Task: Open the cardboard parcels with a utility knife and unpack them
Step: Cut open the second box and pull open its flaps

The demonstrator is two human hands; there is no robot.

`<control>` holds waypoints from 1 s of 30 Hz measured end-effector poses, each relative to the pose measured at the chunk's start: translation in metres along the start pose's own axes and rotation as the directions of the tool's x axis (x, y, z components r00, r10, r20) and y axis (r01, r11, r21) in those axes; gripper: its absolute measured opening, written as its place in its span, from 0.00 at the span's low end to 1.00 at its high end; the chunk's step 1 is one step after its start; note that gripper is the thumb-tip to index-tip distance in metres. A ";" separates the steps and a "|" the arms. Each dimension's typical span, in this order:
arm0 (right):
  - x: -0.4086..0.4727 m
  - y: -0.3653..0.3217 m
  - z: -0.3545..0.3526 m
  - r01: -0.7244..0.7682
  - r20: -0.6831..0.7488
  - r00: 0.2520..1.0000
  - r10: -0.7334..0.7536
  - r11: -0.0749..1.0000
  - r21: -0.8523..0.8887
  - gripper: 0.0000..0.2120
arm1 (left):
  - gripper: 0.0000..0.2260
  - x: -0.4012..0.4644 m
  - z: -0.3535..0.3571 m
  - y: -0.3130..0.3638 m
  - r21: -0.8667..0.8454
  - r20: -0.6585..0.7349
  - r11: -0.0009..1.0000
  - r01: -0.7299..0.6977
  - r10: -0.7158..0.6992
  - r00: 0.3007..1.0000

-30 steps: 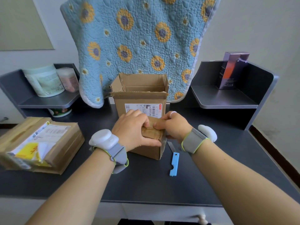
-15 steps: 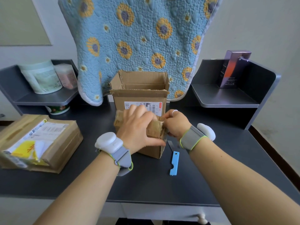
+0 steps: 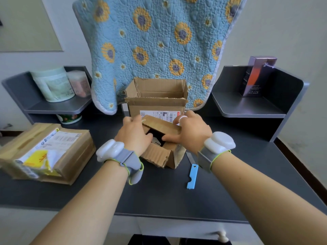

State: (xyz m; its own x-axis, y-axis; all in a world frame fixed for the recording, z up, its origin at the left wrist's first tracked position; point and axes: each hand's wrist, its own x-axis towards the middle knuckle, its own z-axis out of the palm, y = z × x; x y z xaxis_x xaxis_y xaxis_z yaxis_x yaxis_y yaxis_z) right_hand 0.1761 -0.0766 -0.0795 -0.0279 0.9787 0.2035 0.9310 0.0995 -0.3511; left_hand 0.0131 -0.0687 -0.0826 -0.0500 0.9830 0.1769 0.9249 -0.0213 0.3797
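A small cardboard parcel (image 3: 159, 156) sits in the middle of the dark desk (image 3: 159, 195), its top flaps spread. My left hand (image 3: 132, 135) grips the left flap. My right hand (image 3: 191, 133) holds the far flap, thumb under its edge. Between the flaps shows a dark item (image 3: 156, 137) inside the parcel. The blue utility knife (image 3: 192, 175) lies on the desk just right of the parcel, blade pointing away. Behind stands a larger opened box (image 3: 155, 101) with a shipping label. A taped flat parcel (image 3: 47, 151) lies at the left.
A blue quilted sunflower cloth (image 3: 155, 41) hangs behind the boxes. The left shelf (image 3: 58, 106) carries a white tub (image 3: 53, 84) and a pink container (image 3: 78, 84); a cup (image 3: 69, 118) sits beneath it. A purple carton (image 3: 256, 76) stands on the right shelf.
Both hands have pulled the small parcel's flaps apart, exposing a dark item inside. The view has tilted slightly. The knife has not moved.
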 end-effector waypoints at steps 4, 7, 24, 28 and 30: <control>0.001 -0.002 0.000 0.067 0.037 0.997 -0.064 0.993 -0.095 0.22 | 0.17 0.014 -0.001 0.004 0.091 0.037 0.996 -0.003 0.000 0.999; 0.003 -0.004 -0.001 -0.015 -0.093 0.996 0.011 0.999 -0.049 0.18 | 0.13 0.018 -0.002 0.003 0.083 0.021 0.996 -0.029 0.027 0.999; -0.019 -0.039 -0.011 0.434 0.212 0.901 -0.379 0.801 -0.413 0.22 | 0.23 0.014 0.000 -0.027 -0.533 -0.123 0.839 0.110 -0.206 0.971; -0.021 -0.037 -0.013 0.304 0.142 0.951 -0.274 0.909 -0.285 0.21 | 0.24 0.010 -0.001 -0.030 -0.555 -0.188 0.827 0.089 -0.229 0.955; -0.022 -0.037 -0.021 0.269 0.064 0.963 -0.261 0.932 -0.242 0.14 | 0.24 0.007 -0.002 -0.032 -0.549 -0.236 0.833 0.070 -0.234 0.943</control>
State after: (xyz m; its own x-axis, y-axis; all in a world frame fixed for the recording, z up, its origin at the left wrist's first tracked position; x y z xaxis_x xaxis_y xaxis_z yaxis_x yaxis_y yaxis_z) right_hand 0.1500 -0.1051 -0.0517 -0.2930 0.9284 0.2287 0.9486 0.3122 -0.0520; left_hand -0.0170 -0.0610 -0.0918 -0.3528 0.8890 0.2919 0.5603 -0.0492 0.8268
